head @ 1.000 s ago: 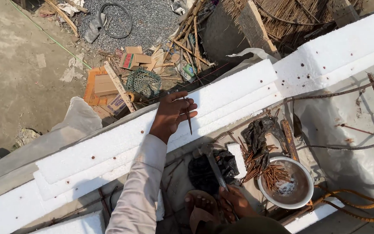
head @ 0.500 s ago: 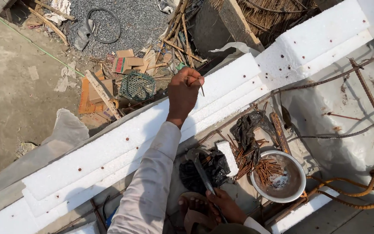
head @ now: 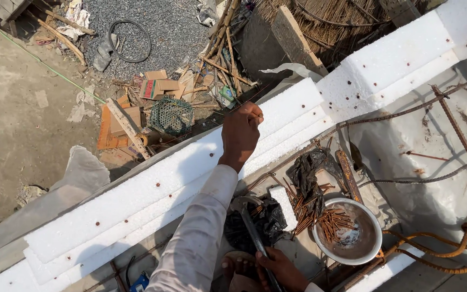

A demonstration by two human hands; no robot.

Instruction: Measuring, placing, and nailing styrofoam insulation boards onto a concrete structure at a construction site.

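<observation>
L hand (head: pixel 240 132) is up over the foam ledge (head: pixel 152 186), fingers pinched tight on a thin nail at its top edge; the nail itself is too small to see clearly. R hand (head: pixel 277 269) sits low, below the ledge, wrapped round a hammer (head: pixel 251 230) handle, head resting just under the foam.

Doing it well, as I judge: keep the nail square to the foam, pinch low on the shank so fingers stay off the strike line, start w/ a light tap so the foam doesn't crumble, and space it like the rusty nail heads already dotting the ledge.

Counts: 1 hammer, 1 metal bowl (head: pixel 373 250) right of the hammer and below the ledge, w/ a heap of rusty nails (head: pixel 320 216) spilling over its rim, too many to count. 1 black bag (head: pixel 306 173) between bowl and ledge. Nail heads in the foam: a dozen or so visible, exact no. hard to tell. Beyond the ledge, far below: 1 green mesh basket (head: pixel 171 114), scattered cardboard, gravel.
</observation>
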